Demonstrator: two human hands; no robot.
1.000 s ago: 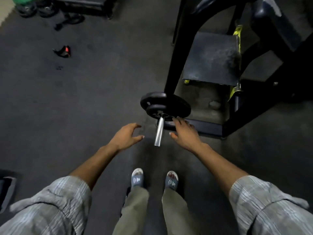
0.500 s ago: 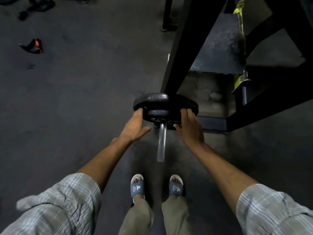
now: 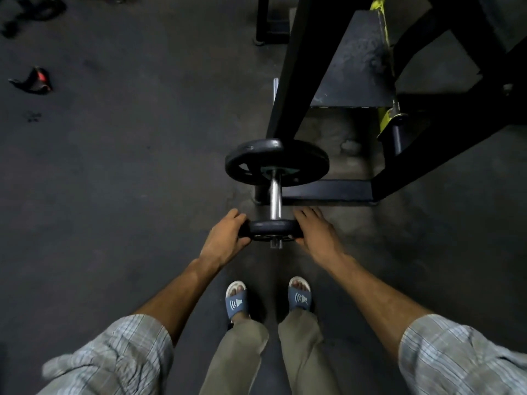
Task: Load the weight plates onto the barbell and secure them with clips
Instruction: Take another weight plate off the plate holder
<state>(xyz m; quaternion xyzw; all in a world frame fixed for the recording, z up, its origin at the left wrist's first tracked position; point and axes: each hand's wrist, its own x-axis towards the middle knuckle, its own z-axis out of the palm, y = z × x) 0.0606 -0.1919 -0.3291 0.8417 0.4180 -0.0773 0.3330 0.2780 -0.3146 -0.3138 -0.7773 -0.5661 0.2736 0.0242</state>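
- Small plate (image 3: 272, 227): dark round disc with a matte cast look. It sits on the very near end of the barbell sleeve (image 3: 275, 195), and only a stub of the bar pokes out of its hub toward us.
- Barbell sleeve: a smooth, shiny chrome cylinder running straight away from us, bare between the two plates.
- Large plate (image 3: 251, 162): a wider black disc with a rounded rim and cut-out slots in its face. It sits farther up the same sleeve, well apart from the small plate.
- Left hand (image 3: 225, 240): our grip is closed on the small plate's left rim, with the fingers curled over the far side and the thumb on the near face.
- Right hand (image 3: 316, 235): it holds the right rim, fingers stretched forward along it and thumb tucked at the near edge. This part is slightly blurred.
- Both forearms reach forward and down, with the wrists roughly level either side of the bar.
- Rack frame (image 3: 328, 192): black square steel tube just behind the large plate, with a chipped yellow bracket (image 3: 386, 121) to the right.
- Floor (image 3: 128, 181): dark, scuffed and rubbery.
- Sandals (image 3: 236, 302): blue straps, each with a white speaker-style mark.
- Shirt sleeves (image 3: 128, 346): pale checked fabric, rolled.
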